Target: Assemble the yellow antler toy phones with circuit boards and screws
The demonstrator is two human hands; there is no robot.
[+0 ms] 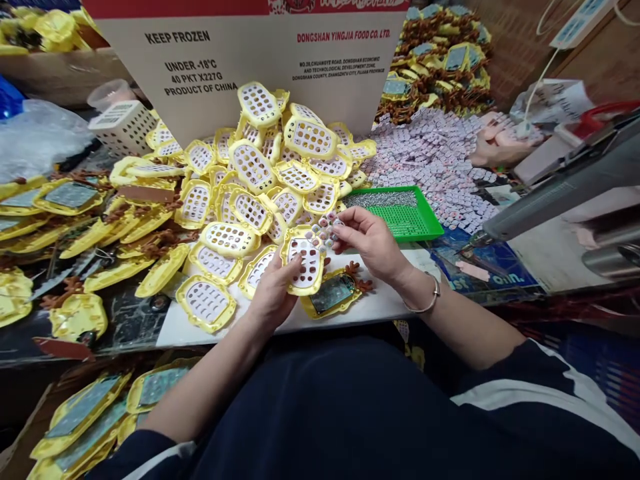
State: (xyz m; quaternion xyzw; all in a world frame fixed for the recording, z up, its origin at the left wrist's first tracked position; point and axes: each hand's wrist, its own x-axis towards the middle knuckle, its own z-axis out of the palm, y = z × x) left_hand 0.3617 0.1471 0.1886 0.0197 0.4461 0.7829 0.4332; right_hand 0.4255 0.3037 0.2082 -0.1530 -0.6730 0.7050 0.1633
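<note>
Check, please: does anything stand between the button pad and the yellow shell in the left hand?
Nothing visible does: the button pad in the right hand overlaps, in view, the upper right corner of the yellow shell in the left hand; whether they touch is unclear.

Brownish wall (513, 50) at right; dark-topped worktable (131, 328).

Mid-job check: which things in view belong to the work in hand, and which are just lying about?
Seems part of the work:
yellow perforated shell, in the left hand
button cluster, in the right hand
heaped similar shells
pile of small button pieces
green tray of small metal pieces

Probably just lying about:
clear plastic bag
white perforated container
power strip
</note>
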